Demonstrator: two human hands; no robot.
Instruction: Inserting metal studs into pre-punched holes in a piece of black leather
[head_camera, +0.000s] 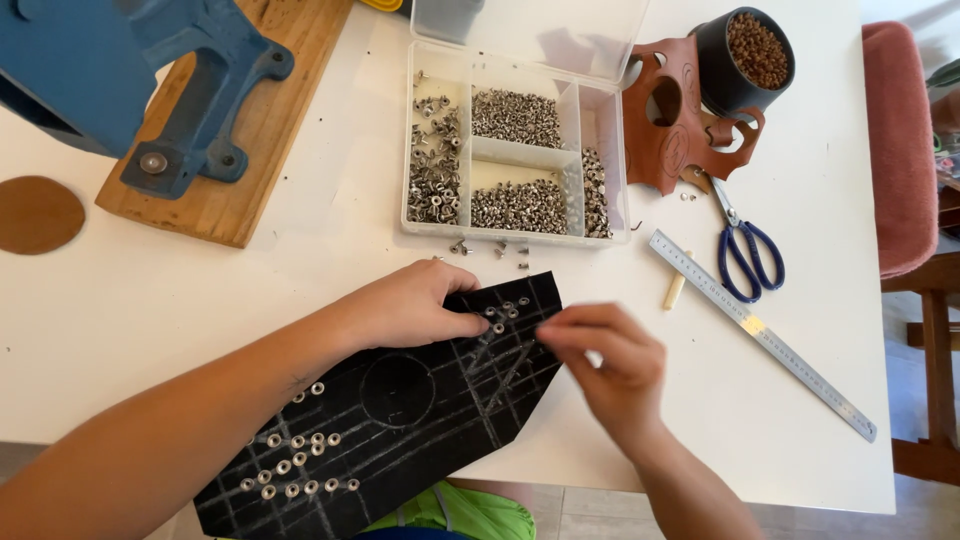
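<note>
At the upper left of the frame a blue cast-metal press (150, 80) stands on a wooden board (240, 150), with a brown leather oval (38, 213) at the left edge, all on a white table (150, 300). Lower centre lies a black sheet (400, 420) marked with pale lines and set with silver eyelets. The left hand (405, 305) presses flat on its upper part, fingers loosely curled, gripping nothing. The right hand (610, 360) hovers just beside, fingertips pinched together; whether they hold an eyelet I cannot tell. Upper centre sits a clear compartment box (515, 150) of eyelets. Further right lie a steel ruler (765, 335), blue-handled scissors (745, 250) and a red chair (900, 140).
</note>
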